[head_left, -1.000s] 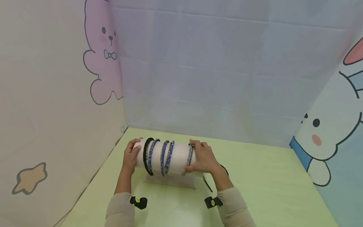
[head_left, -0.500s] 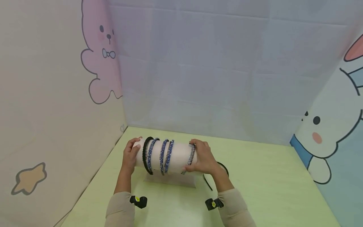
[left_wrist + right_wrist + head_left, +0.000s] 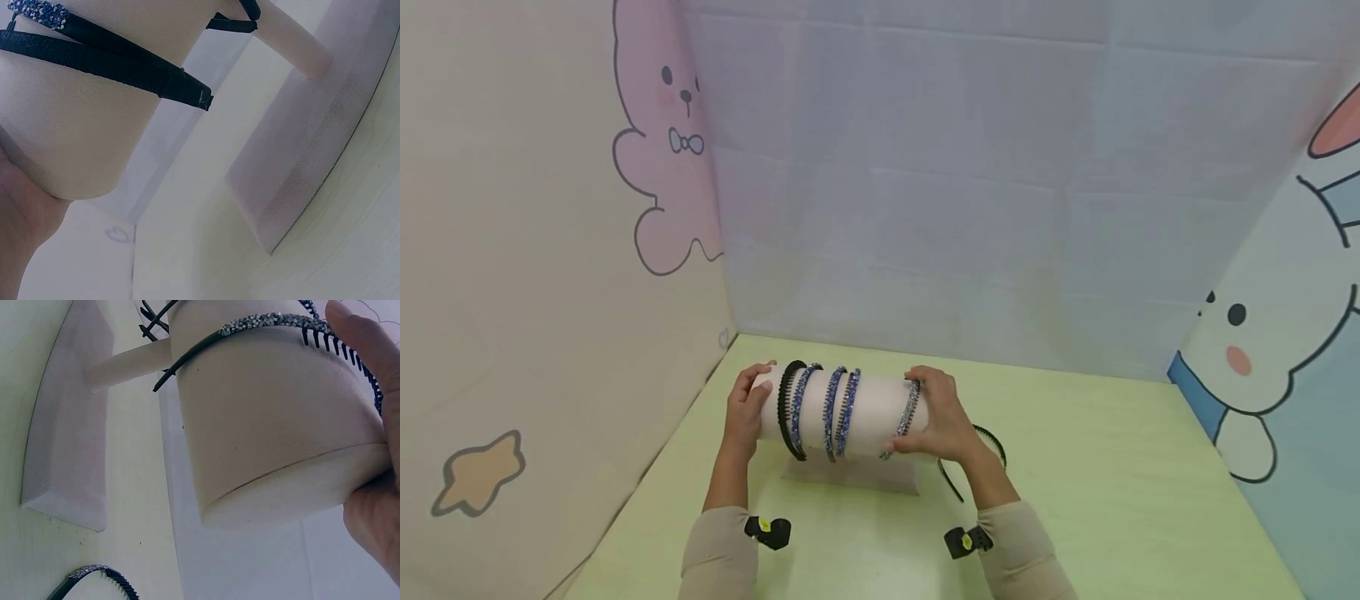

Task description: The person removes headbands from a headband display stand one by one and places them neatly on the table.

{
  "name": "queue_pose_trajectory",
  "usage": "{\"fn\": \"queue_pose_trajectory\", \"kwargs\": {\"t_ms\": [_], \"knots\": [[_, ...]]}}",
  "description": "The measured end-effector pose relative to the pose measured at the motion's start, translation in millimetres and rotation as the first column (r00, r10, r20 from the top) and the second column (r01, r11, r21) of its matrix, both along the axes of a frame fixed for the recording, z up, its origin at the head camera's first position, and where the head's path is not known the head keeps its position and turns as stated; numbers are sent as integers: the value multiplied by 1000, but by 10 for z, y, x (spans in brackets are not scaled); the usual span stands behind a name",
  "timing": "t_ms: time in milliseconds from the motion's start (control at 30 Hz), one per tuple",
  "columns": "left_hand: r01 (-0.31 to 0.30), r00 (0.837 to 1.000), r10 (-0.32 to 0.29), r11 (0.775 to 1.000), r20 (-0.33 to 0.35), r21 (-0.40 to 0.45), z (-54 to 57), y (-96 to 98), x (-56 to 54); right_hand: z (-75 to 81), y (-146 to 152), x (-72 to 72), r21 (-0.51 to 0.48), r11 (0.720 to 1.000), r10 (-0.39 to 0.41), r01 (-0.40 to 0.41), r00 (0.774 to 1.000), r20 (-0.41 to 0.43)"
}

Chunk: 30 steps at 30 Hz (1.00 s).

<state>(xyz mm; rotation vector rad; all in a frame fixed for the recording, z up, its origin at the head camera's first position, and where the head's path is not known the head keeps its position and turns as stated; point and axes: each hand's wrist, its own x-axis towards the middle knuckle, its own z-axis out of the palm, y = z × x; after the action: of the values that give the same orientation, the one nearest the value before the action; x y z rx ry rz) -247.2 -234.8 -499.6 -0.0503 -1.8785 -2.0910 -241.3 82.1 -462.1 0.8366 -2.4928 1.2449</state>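
Observation:
A pale, padded headband display stand point(image 3: 876, 408) lies with its roll crosswise above a flat base point(image 3: 850, 476). My left hand point(image 3: 743, 414) grips the roll's left end. Close to it sit a black toothed headband point(image 3: 785, 410) and several blue glittery headbands point(image 3: 847, 414). At the right end, my right hand point(image 3: 943, 418) holds a silver glittery headband point(image 3: 909, 410), thumb low at the front and fingers over the top. This headband leans, its top further right than its lower end. In the right wrist view, a finger touches its sparkly band point(image 3: 269, 320), and black teeth show.
Another headband point(image 3: 951, 483) lies on the pale green table point(image 3: 1112, 500), partly behind my right wrist; its glittery part point(image 3: 87, 571) shows in the right wrist view. Cloth walls with cartoon animals point(image 3: 1236, 350) enclose the table at the back and sides.
The silver headband's top has shifted slightly right with my right fingers, so it leans more. My left hand keeps its grip on the roll's end.

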Motion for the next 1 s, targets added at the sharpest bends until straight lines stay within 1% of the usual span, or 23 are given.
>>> {"fn": "queue_pose_trajectory", "kwargs": {"t_ms": [100, 233, 333, 400, 467, 533, 667, 767, 833, 933, 1000], "knots": [[4, 1000, -4, 1000, 5, -5, 32, 3, 5, -16, 4, 0, -25, 1000, 0, 0, 1000, 12], [12, 1000, -12, 1000, -1, -15, 109, 31, 54, -50, 17, 5, -66, 998, -8, 10, 999, 32], [17, 1000, -17, 1000, -11, -19, 162, 55, 95, -85, 34, 9, -99, 995, -8, 16, 997, 74], [21, 1000, -21, 1000, -13, -17, 173, 58, 98, -113, 45, 6, -117, 993, -6, 18, 995, 96], [25, 1000, -25, 1000, -9, -9, 154, 47, 81, -125, 50, 14, -136, 990, -2, 17, 994, 111], [26, 1000, -26, 1000, -1, -2, 114, 27, 48, -135, 52, 23, -152, 988, 0, 18, 993, 117], [24, 1000, -24, 1000, 13, 5, 35, -11, -10, -142, 55, 39, -178, 984, 2, 26, 988, 156], [25, 1000, -25, 1000, 15, 5, 15, -21, -25, -126, 62, 40, -181, 983, 11, 19, 987, 160], [25, 1000, -25, 1000, 16, 6, 5, -26, -22, 3, 48, 110, -171, 985, 17, 12, 986, 165], [18, 1000, -18, 1000, 9, 10, -12, -24, -13, 34, 76, 76, -109, 994, 32, -16, 989, 146], [16, 1000, -16, 1000, 4, 12, -15, -24, -11, 60, 97, 41, -60, 998, 38, -29, 988, 153]]}}
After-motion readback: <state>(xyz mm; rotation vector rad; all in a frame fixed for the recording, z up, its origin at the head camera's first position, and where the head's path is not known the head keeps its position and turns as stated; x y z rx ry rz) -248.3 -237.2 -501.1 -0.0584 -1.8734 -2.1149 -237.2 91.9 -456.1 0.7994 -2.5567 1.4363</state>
